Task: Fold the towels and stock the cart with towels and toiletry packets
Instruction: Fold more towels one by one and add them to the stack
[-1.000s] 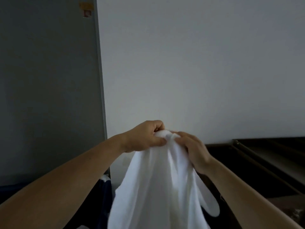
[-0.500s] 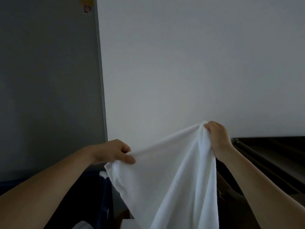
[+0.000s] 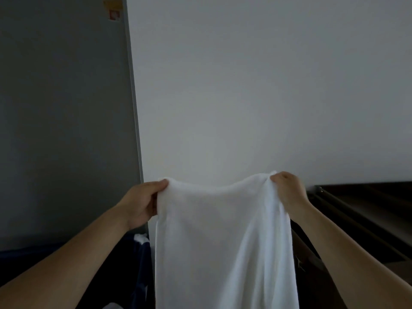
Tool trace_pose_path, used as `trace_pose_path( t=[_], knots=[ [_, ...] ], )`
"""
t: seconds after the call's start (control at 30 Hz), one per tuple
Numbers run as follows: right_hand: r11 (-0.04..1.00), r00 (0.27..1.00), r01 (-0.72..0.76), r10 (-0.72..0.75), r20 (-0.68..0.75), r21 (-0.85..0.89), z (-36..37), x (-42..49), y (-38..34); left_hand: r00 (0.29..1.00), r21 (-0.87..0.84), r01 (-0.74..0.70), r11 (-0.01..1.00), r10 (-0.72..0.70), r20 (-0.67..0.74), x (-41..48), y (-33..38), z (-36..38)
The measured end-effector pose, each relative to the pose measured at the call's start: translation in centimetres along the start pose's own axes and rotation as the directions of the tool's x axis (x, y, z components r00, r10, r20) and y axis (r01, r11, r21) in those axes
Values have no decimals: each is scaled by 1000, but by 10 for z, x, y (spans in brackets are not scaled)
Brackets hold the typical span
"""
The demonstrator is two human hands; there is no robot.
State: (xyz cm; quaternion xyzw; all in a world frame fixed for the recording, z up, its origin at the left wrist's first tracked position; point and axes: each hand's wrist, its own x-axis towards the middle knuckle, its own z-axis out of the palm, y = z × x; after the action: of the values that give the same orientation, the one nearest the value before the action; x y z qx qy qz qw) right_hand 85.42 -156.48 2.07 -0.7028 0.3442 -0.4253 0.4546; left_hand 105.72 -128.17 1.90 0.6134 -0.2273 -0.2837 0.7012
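Head view, the only one: a white towel [image 3: 223,241] hangs in front of a pale wall [image 3: 245,85], held up by its top edge. The left hand [image 3: 142,201] is curled round the left top corner, and the right hand [image 3: 287,190] pinches the right top corner, where the cloth bunches into a few pleats. Between the two hands the top edge sags a little, and the rest drops straight down past the bottom of the picture, so its lower end is not seen.

The step in hand, as I judge it, is the folding of this towel: it is spread out by its width, ready for a first fold. The next move likely calls for bringing the two corners together, or laying the cloth on something flat, with the edges matched and the bunched right corner smoothed so the fold comes out even. Stocking the cart looks not yet done for this piece.

Counted:
- one towel held up, with two hands on it
- one small note [image 3: 113,10] high on the grey panel [image 3: 62,108] at the left
- one dark wooden frame [image 3: 367,208] at the right, which may or may not be the cart — I cannot tell
- one dark blue cloth [image 3: 142,255] low behind the towel
- one white scrap [image 3: 140,237] at the blue cloth's top that might be a second towel — too little shows to say

No toiletry packets are in sight
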Motion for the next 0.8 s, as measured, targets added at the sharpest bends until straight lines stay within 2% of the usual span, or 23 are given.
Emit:
trace_pose_path(
  t=[0.07, 0.13, 0.23, 0.3, 0.43, 0.57, 0.67, 0.8],
  knots=[
    [976, 981, 191, -189, 34, -106, 12, -11, -7, 998, 76, -53, 996, 55, -32, 1, 10, 30],
    [914, 930, 368, -362, 65, -172, 28, -28, -15, 993, 181, -100, 978, 111, -47, -3, 17, 63],
    [820, 859, 512, -486, 163, -256, 47, -56, -23, 986, 290, -149, 945, 164, -30, -9, 14, 102],
    [788, 839, 544, -507, 197, -287, 54, -67, -26, 989, 320, -144, 936, 148, 12, -13, 6, 115],
    [773, 845, 533, -506, 171, -344, 57, -74, -24, 995, 276, -90, 957, 78, 56, -19, -9, 122],
    [680, 804, 591, -543, 245, -434, 64, -82, -21, 992, 246, -123, 961, 109, 71, -21, -12, 122],
    [668, 777, 629, -546, 314, -397, 65, -86, -21, 986, 294, -161, 942, 144, 80, -22, -13, 117],
    [670, 722, 671, -494, 484, -318, 64, -92, -21, 979, 297, -189, 936, 155, 134, -18, -18, 103]
  ],
)
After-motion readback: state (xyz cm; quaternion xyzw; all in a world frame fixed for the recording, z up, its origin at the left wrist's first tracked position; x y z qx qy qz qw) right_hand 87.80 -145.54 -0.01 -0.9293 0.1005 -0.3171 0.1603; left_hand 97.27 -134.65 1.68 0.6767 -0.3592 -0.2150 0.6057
